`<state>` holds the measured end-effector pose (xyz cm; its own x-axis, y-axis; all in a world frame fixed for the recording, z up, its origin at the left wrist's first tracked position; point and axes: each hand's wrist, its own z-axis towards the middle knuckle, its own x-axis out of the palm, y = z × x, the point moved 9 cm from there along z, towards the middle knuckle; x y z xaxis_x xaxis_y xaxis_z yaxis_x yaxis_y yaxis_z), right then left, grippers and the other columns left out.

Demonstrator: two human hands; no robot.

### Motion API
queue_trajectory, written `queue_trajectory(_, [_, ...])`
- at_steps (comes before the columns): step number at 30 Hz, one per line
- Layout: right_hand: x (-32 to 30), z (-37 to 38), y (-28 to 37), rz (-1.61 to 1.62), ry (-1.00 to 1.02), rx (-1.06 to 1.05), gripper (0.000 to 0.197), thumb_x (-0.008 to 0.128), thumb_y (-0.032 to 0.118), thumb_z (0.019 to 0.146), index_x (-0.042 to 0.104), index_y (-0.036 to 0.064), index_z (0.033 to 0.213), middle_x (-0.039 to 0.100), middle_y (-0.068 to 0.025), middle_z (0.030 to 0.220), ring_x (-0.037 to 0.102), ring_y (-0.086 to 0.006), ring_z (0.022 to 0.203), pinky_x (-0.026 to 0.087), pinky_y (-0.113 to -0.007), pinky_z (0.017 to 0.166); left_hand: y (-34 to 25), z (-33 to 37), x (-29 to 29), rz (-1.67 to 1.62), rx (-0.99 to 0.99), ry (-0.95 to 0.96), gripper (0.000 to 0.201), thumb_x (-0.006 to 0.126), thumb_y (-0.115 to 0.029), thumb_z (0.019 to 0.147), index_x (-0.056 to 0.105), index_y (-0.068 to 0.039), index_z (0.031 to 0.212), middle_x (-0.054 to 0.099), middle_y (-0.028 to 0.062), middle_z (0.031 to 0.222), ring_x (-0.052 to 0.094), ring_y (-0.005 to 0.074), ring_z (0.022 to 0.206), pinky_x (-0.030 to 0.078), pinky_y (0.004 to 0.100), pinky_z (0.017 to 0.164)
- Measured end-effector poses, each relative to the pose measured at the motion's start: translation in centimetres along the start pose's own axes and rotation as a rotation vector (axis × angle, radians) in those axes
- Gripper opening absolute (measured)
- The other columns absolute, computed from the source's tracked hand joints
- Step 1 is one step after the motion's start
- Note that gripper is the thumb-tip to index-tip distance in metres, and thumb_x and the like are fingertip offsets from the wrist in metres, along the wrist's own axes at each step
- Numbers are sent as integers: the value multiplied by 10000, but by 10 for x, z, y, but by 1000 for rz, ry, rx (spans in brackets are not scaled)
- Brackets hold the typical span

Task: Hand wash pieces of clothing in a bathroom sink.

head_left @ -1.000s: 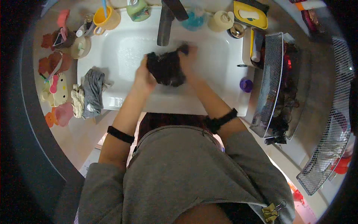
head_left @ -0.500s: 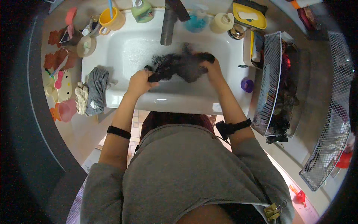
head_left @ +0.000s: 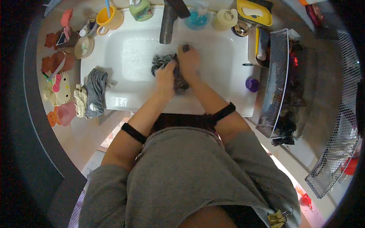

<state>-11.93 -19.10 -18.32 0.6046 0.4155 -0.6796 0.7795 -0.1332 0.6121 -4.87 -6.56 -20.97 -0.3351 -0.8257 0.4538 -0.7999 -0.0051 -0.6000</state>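
Observation:
A wet black cloth [head_left: 160,62] with greyish suds on it is bunched up in the white sink [head_left: 224,91], below the dark faucet [head_left: 166,32]. What kind of garment it is does not show. My left hand [head_left: 166,79] is closed on the bunched part. Close beside it, my right hand [head_left: 189,64] grips the same cloth; a dark end pokes out above its fingers. The right hand is somewhat blurred by motion. Part of the cloth hangs below and between my hands.
A grey cloth [head_left: 96,91] drapes over the sink's left rim. Along the back stand a yellow mug [head_left: 109,19], a green bottle [head_left: 140,10], a blue soap bottle [head_left: 197,19] and a cream bottle [head_left: 225,19]. A purple cap [head_left: 252,85] and wire baskets [head_left: 274,83] are at right.
My hands were wide apart with the cloth stretched between them. Now they are close together near the sink's middle and the cloth is bunched up.

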Motion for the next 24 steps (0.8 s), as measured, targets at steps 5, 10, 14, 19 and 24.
queue_trajectory(5, [11, -54, 23, 0, -2, -270, 364, 577, 390, 780, 657, 35, 801, 644, -195, 771, 630, -363, 735, 495, -440, 686, -2, 2, -6, -45, -61, -66, 305, 570, -286, 852, 596, -17, 993, 613, 98, 953, 596, 222, 878, 493, 375, 760])
queue_trajectory(10, [14, -60, 30, 72, 31, -155, 424, 589, 389, 770, 641, -23, 856, 636, -235, 857, 610, -385, 850, 477, -433, 754, -10, 16, -19, 231, 128, 213, 320, 558, -300, 867, 569, -38, 1050, 605, 89, 1024, 588, 221, 926, 485, 384, 807])
queue_trajectory(14, [15, -34, 13, -165, -73, -142, 409, 547, 420, 796, 636, 30, 880, 635, -207, 901, 616, -386, 835, 500, -462, 746, 6, -8, -13, -41, -169, -76, 276, 537, -296, 866, 589, -48, 976, 621, 58, 933, 604, 205, 833, 499, 355, 753])
queue_trajectory(19, [13, 5, -35, 905, 191, 136, 576, 595, 442, 805, 469, 37, 1194, 579, -136, 1059, 560, -293, 974, 466, -399, 837, -41, -24, 9, 245, -8, 44, 450, 530, -386, 883, 533, -10, 1129, 584, 115, 1086, 575, 217, 994, 480, 347, 840])
queue_trajectory(24, [5, -45, 6, 660, 328, -64, 595, 719, 286, 748, 450, 38, 1217, 563, -101, 1044, 537, -234, 952, 454, -358, 819, 10, -32, 6, 493, 199, 312, 642, 348, -472, 937, 317, 0, 1371, 350, 149, 1386, 313, 238, 1288, 228, 326, 1073])
